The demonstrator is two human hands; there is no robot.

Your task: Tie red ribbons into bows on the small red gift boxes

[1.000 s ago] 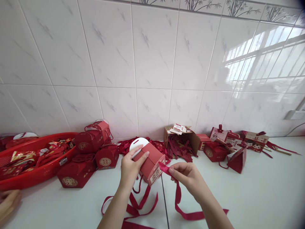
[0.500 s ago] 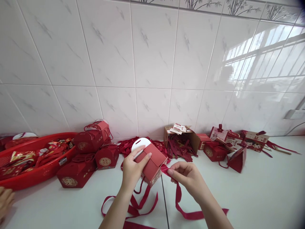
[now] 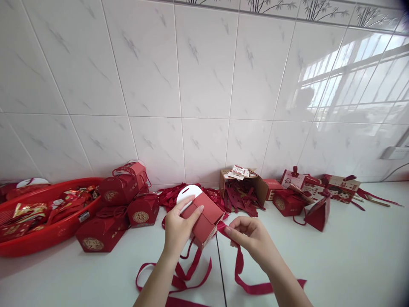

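Observation:
My left hand [image 3: 177, 230] grips a small red gift box [image 3: 204, 218] held just above the white counter, fingers over its top flap. A white round flap [image 3: 188, 192] sticks up behind the box. My right hand [image 3: 252, 238] pinches a dark red ribbon [image 3: 239, 273] at the box's right side, fingertips close to the box's edge. The ribbon trails down and to the right across the counter. More loose red ribbons [image 3: 182, 277] lie under my left forearm.
A red tray [image 3: 47, 234] of wrapped sweets sits at left, with finished red gift boxes [image 3: 121, 189] beside it. An open cardboard box of ribbons [image 3: 243, 189] stands against the tiled wall. More red boxes [image 3: 289, 202] and flat printed cartons [image 3: 341, 187] lie at right.
The box has tilted and moved slightly up and right in my left hand. My right hand has brought the ribbon end closer to it. Another person's hand at the far left has left the view.

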